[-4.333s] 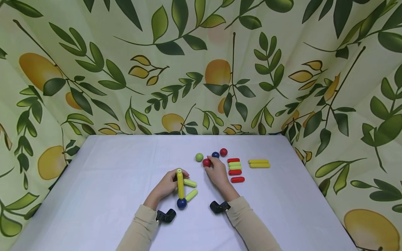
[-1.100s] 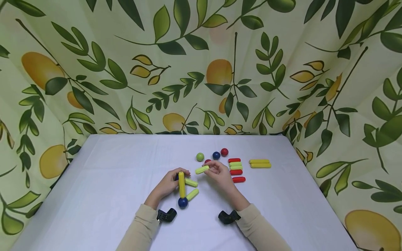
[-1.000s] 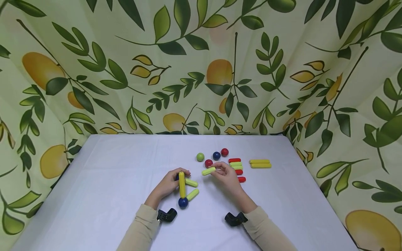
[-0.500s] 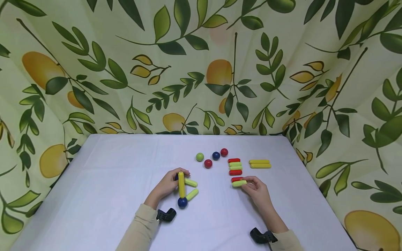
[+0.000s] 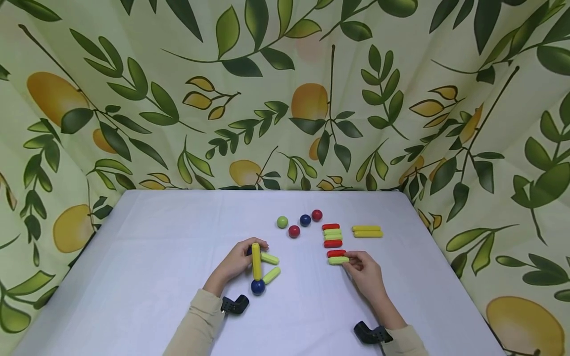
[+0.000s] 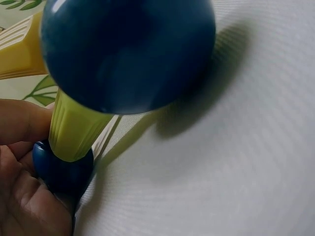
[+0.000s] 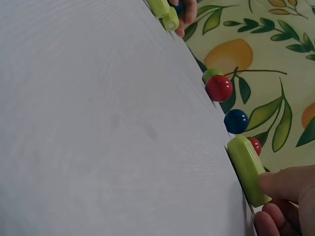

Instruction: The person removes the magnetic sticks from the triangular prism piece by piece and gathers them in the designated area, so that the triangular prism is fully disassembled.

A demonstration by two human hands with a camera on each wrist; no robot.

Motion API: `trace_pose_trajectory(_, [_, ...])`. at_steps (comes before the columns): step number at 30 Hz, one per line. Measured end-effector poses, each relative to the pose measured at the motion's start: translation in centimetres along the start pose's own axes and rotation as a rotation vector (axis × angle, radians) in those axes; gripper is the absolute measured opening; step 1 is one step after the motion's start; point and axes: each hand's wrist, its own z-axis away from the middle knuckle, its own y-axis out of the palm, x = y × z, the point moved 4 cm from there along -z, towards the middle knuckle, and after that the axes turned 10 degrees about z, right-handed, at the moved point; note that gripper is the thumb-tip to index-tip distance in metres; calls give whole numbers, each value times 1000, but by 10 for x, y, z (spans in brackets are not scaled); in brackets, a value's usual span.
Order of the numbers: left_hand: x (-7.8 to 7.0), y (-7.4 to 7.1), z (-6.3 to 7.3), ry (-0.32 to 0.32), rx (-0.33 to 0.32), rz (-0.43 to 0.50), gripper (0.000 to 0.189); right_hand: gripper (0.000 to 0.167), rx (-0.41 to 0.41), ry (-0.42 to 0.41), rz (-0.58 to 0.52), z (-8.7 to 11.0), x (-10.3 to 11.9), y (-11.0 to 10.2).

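Note:
My left hand (image 5: 238, 259) grips a blue ball (image 6: 61, 169) of a small build of sticks and balls. The build has a long yellow stick (image 5: 256, 262), a nearer blue ball (image 5: 258, 287) and two short light-green sticks, one upper stick (image 5: 269, 258) and one lower stick (image 5: 272, 275). My right hand (image 5: 366, 274) pinches the right end of another short light-green stick (image 5: 337, 260) between thumb and fingers. That stick lies just in front of a short red stick (image 5: 336, 253), close alongside it. In the right wrist view, the thumb rests on the light-green stick (image 7: 246, 169).
Behind that pair lies a row of short red and light-green sticks (image 5: 332, 236). Two long yellow sticks (image 5: 367, 231) lie to the right. Farther back are a green ball (image 5: 282, 222), a blue ball (image 5: 305, 220), a nearer red ball (image 5: 294, 231) and a farther red ball (image 5: 317, 215).
My right hand has moved from beside the nearer red ball rightward and toward me, carrying the light-green stick to the red stick. For the last half second it stays there. The left hand keeps its place.

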Motion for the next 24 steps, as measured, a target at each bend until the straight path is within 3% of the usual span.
trace_pose_trajectory(6, [-3, 1, 1, -21, -7, -3, 35, 26, -35, -11, 48, -1, -1, 1])
trace_pose_trajectory(11, [-22, 4, 6, -20, 24, -3, 35, 30, -66, 5, 33, 1, 1, -5])
trace_pose_trajectory(14, [-30, 5, 9, -19, 34, 0, 34, 33, -75, -17, -39, 1, 9, -9])
trace_pose_trajectory(20, [-32, 4, 10, -11, 21, 11, 34, 37, 48, -101, -178, 2, 41, -5])
trace_pose_trajectory(24, [-29, 4, 10, -12, 27, 13, 35, 38, 161, -201, -292, 4, 79, 1])
